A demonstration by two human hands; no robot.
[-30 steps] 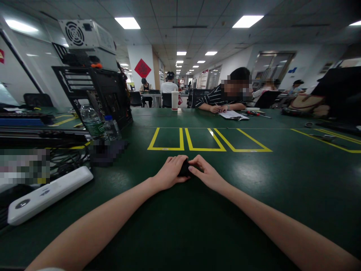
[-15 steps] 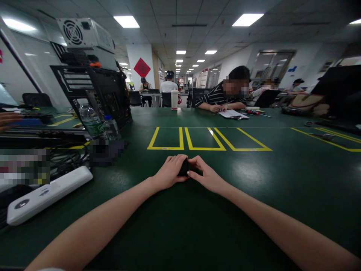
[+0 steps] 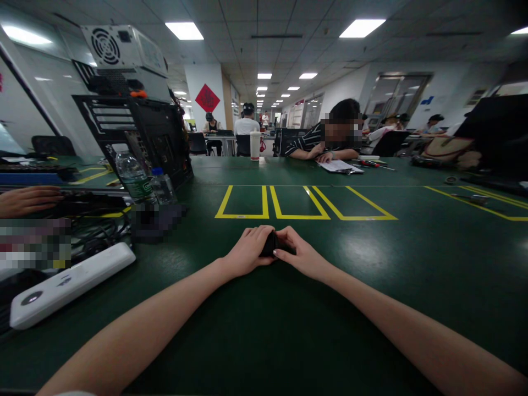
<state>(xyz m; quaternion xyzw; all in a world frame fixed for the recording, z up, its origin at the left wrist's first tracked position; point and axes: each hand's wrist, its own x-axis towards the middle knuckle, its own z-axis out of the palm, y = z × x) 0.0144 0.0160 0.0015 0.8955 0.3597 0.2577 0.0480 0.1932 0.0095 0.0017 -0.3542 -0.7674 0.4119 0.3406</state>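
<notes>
A small black object (image 3: 269,245) sits between my two hands, low over the green tabletop (image 3: 264,324); its kind I cannot make out. My left hand (image 3: 248,251) is closed around its left side, fingers over the top and thumb below. From the right, my right hand (image 3: 302,254) pinches at its edge with thumb and fingertips. Much of the object is hidden by the fingers. Just beyond the hands, yellow tape outlines (image 3: 292,216) mark the table.
To the left lie a white power strip (image 3: 74,285), cables, water bottles (image 3: 134,179) and an open computer case (image 3: 160,140). Another person's hand (image 3: 31,201) reaches in at the left edge. Opposite, a person in a striped shirt (image 3: 307,142) leans over a clipboard (image 3: 340,166); a white cup (image 3: 255,146) stands nearby.
My hands stay in nearly the same place, with the top of the black object now looking slightly raised. The other person's hand at the left has come further into view.
</notes>
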